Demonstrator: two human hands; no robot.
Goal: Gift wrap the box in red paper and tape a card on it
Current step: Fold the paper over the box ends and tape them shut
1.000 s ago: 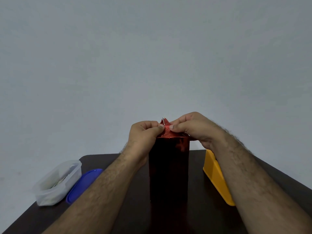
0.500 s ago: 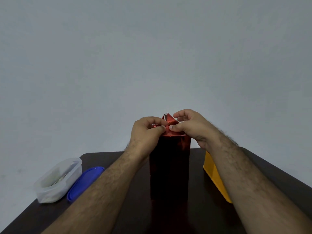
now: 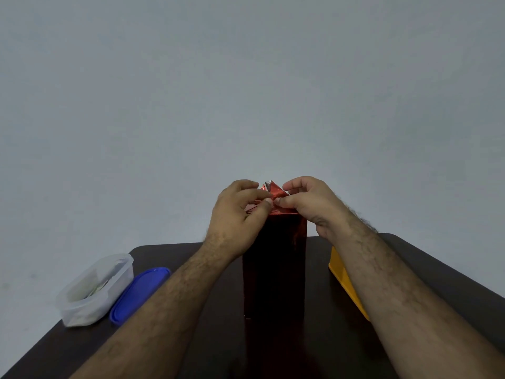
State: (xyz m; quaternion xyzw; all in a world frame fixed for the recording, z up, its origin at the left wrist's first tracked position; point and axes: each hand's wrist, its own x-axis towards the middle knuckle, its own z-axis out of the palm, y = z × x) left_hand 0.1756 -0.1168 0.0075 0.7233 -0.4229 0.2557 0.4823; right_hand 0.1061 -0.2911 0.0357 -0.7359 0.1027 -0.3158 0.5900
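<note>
A tall box wrapped in shiny red paper [image 3: 274, 263] stands upright on the dark table [image 3: 207, 346], in the middle of the head view. At its top end a pointed flap of red paper [image 3: 272, 189] sticks up, silver on its inner side. My left hand [image 3: 237, 214] and my right hand [image 3: 308, 201] meet over the top of the box. Both pinch the folded paper there, thumbs and fingertips almost touching. The top face of the box is hidden behind my hands. No card is in view.
A clear plastic container [image 3: 94, 289] with something pale inside stands at the table's left edge, its blue lid [image 3: 139, 294] lying beside it. A yellow tray-like thing [image 3: 345, 280] lies right of the box, partly behind my right forearm. A plain grey wall stands behind.
The paper flap stands higher between my hands than a second ago. My fingers have shifted along the fold at the top. The box has stayed in place.
</note>
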